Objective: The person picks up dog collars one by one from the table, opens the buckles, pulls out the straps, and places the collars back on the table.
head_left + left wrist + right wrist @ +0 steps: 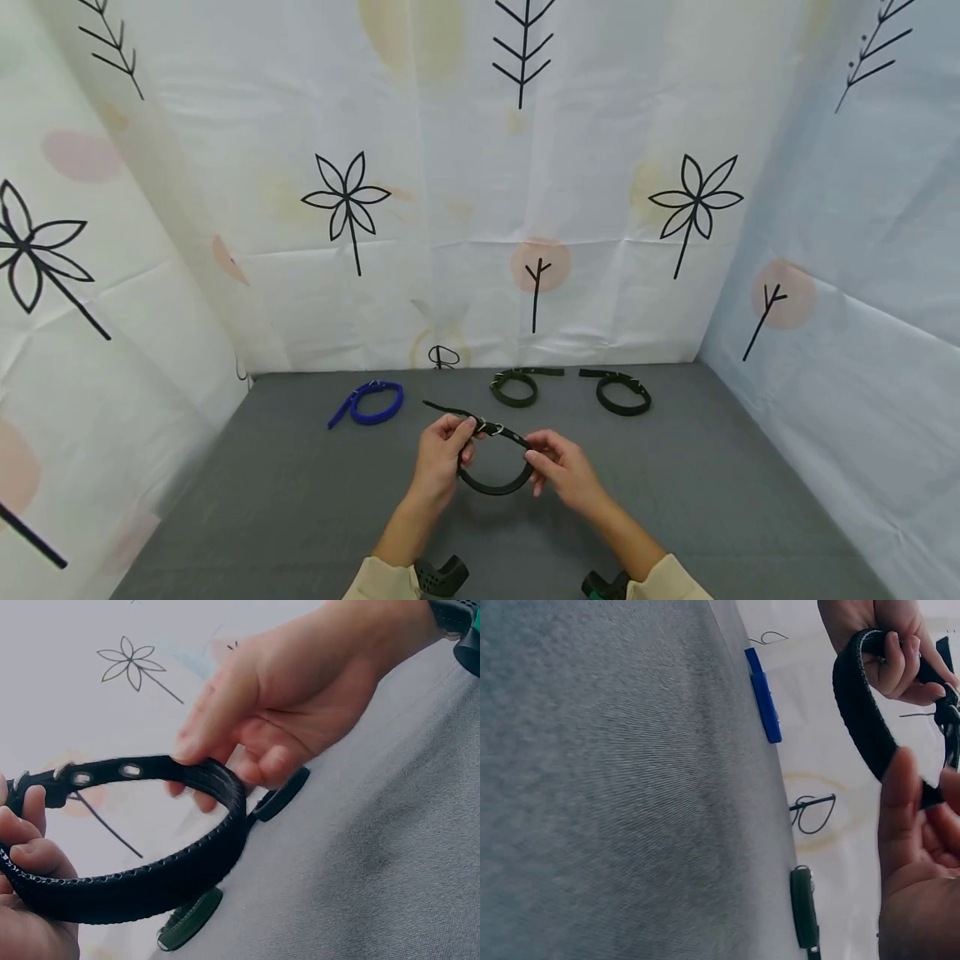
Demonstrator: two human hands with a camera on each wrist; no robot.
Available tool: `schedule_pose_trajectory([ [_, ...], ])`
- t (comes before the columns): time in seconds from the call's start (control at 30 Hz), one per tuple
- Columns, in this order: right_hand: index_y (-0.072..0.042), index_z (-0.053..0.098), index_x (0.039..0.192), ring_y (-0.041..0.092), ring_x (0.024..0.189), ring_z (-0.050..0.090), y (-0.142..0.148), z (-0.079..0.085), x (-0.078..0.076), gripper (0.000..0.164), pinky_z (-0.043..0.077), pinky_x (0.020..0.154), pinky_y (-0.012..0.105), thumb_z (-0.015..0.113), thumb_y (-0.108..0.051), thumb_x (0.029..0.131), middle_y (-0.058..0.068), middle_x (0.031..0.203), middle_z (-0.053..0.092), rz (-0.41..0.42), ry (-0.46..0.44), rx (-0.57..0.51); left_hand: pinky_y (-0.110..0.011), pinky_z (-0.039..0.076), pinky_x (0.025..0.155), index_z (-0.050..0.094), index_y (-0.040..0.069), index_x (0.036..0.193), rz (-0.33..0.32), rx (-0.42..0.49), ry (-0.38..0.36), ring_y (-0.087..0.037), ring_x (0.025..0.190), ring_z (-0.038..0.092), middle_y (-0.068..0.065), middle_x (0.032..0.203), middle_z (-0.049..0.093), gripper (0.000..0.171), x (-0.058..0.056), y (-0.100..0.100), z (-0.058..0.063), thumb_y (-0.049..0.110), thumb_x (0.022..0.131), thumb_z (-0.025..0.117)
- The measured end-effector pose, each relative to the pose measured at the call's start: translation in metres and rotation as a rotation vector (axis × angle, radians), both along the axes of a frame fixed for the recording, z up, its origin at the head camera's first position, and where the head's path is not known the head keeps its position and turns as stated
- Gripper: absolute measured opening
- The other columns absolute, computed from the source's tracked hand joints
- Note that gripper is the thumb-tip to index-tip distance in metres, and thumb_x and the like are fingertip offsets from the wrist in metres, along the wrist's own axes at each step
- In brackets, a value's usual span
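A black dog collar (497, 490), buckled into a loop, is held up over the grey table between both hands. It has a metal buckle and ring at the top, and its loose strap end points up and left. My left hand (441, 457) grips the loop's left side beside the buckle, thumb on top. On the opposite side, my right hand (564, 468) pinches the band between thumb and fingers. Eyelet holes show along the strap (131, 771) in the left wrist view, with stitching along the band's edge.
Behind the hands, a blue collar (377, 418) lies at the back left of the grey table (300, 500). A dark green collar (514, 402) and another dark collar (624, 410) lie at the back right. Patterned white cloth (450, 292) hangs behind and at both sides.
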State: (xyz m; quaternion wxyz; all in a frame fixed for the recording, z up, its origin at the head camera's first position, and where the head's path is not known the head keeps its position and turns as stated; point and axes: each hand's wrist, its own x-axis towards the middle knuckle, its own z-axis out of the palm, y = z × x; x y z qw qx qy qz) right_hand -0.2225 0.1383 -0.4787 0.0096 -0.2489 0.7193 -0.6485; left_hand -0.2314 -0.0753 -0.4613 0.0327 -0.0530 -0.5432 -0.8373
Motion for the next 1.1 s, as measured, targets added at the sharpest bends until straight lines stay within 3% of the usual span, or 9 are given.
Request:
schedule_pose_trajectory([
  [0.13,0.016,0.050,0.114,0.020,0.063,0.061,0.002,-0.001,0.000,0.025,0.055,0.055,0.035,0.055,-0.002,0.098,0.024,0.095,0.056,0.040,-0.154,0.007,-0.021,0.036,0.046,0.053,0.004,0.079,0.010,-0.016,-0.008,-0.008,0.045,0.041,-0.006,0.070,0.067,0.018,-0.001,-0.001,0.000,0.005,0.093,0.065],
  [0.2,0.016,0.051,0.114,0.017,0.062,0.060,0.003,0.000,-0.001,0.025,0.053,0.054,0.033,0.057,-0.003,0.097,0.019,0.095,0.058,0.038,-0.169,0.069,-0.021,0.036,0.045,0.055,0.003,0.080,0.010,-0.047,-0.010,-0.009,0.045,0.042,-0.007,0.070,0.067,0.017,-0.002,-0.001,-0.001,0.005,0.092,0.066],
  [0.33,0.009,0.061,0.113,0.012,0.053,0.053,-0.001,0.007,-0.006,0.026,0.048,0.047,0.030,0.063,-0.010,0.095,0.011,0.094,0.062,-0.021,-0.080,0.230,-0.021,0.036,0.044,0.056,0.001,0.081,0.012,-0.136,0.004,-0.009,0.045,0.043,-0.010,0.071,0.067,0.017,-0.003,-0.001,-0.001,0.006,0.091,0.069],
  [0.43,0.001,0.066,0.114,0.010,0.046,0.047,-0.006,0.013,-0.010,0.027,0.044,0.043,0.029,0.066,-0.017,0.094,0.010,0.088,0.065,-0.060,0.001,0.287,-0.021,0.036,0.045,0.056,-0.002,0.083,-0.003,-0.203,0.014,-0.009,0.046,0.043,-0.014,0.074,0.068,0.019,-0.002,0.000,0.001,0.008,0.090,0.070],
  [0.57,-0.003,0.067,0.116,0.015,0.046,0.049,-0.016,0.022,-0.014,0.026,0.042,0.043,0.028,0.067,-0.017,0.093,0.010,0.084,0.065,-0.078,0.074,0.286,-0.021,0.037,0.046,0.056,-0.005,0.087,-0.041,-0.248,0.011,-0.010,0.047,0.044,-0.017,0.078,0.068,0.020,0.000,0.001,0.001,0.010,0.092,0.069],
  [0.73,0.003,0.066,0.114,0.020,0.049,0.051,-0.023,0.032,-0.012,0.024,0.043,0.046,0.027,0.066,-0.007,0.092,0.006,0.077,0.063,-0.081,0.088,0.260,-0.021,0.037,0.046,0.056,-0.004,0.086,-0.033,-0.235,0.007,-0.011,0.047,0.044,-0.015,0.077,0.068,0.019,-0.001,0.002,0.000,0.009,0.092,0.068],
  [0.93,0.011,0.064,0.110,0.008,0.047,0.045,-0.024,0.054,0.001,0.022,0.041,0.044,0.024,0.066,0.002,0.090,0.015,0.075,0.058,-0.036,0.098,0.183,-0.021,0.038,0.047,0.055,-0.002,0.082,-0.012,-0.196,0.019,-0.009,0.047,0.045,-0.014,0.074,0.067,0.021,0.000,0.002,0.002,0.011,0.091,0.070],
  [1.1,0.009,0.065,0.111,0.006,0.048,0.043,-0.022,0.059,0.003,0.023,0.040,0.045,0.023,0.066,0.002,0.090,0.014,0.075,0.058,-0.010,0.069,0.189,-0.021,0.038,0.048,0.053,-0.001,0.082,-0.024,-0.169,0.023,-0.008,0.047,0.045,-0.006,0.071,0.066,0.021,-0.001,0.000,-0.001,0.010,0.092,0.068],
])
